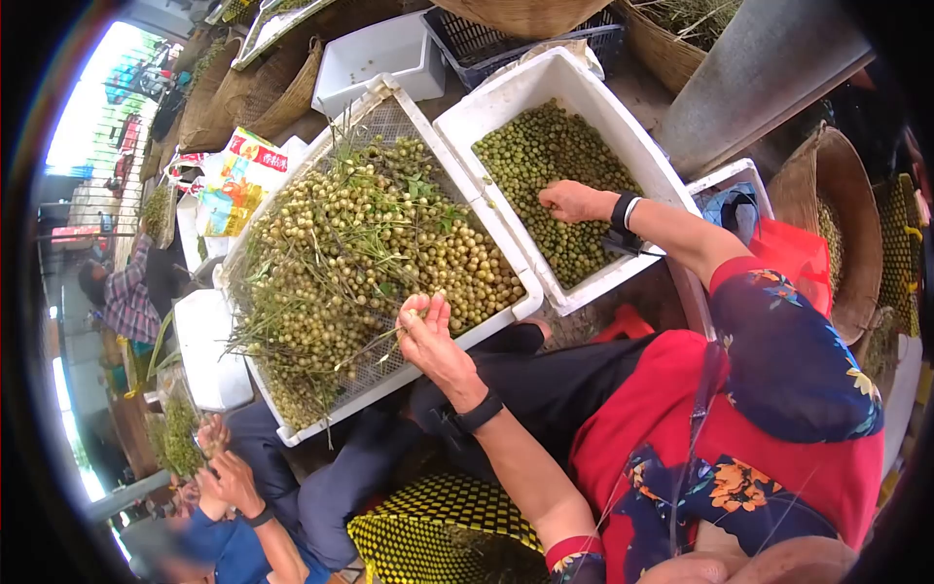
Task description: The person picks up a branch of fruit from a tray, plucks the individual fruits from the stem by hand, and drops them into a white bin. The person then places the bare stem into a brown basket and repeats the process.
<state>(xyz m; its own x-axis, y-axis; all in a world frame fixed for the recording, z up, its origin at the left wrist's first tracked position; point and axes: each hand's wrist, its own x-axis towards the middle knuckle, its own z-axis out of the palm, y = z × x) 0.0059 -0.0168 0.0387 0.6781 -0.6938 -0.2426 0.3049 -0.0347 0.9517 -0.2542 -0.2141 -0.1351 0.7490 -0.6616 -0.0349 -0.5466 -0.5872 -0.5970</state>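
My left hand (pixel 428 341) is over the near edge of a white-framed mesh tray (pixel 389 373). Its thumb and fingers are pinched together, and a thin stem reaches its fingertips; what else they hold is too small to name. Heaped in the tray are round yellow-brown fruits (pixel 331 234) with twigs and leaves. My right hand (pixel 576 201) is over a white foam box (pixel 637 136) holding small round green fruits (pixel 545 146). Its fingers are curled together just above or touching the fruits; whatever is in them is hidden. Both wrists wear dark bands.
Another person's hands (pixel 229 477) hold a bunch of green sprigs (pixel 178 438) at lower left. Farther left sits a person in a checked shirt (pixel 131 302). Around stand a white bin (pixel 375 63), woven baskets (pixel 827 224), a metal post (pixel 764 78) and a yellow-black basket (pixel 438 516).
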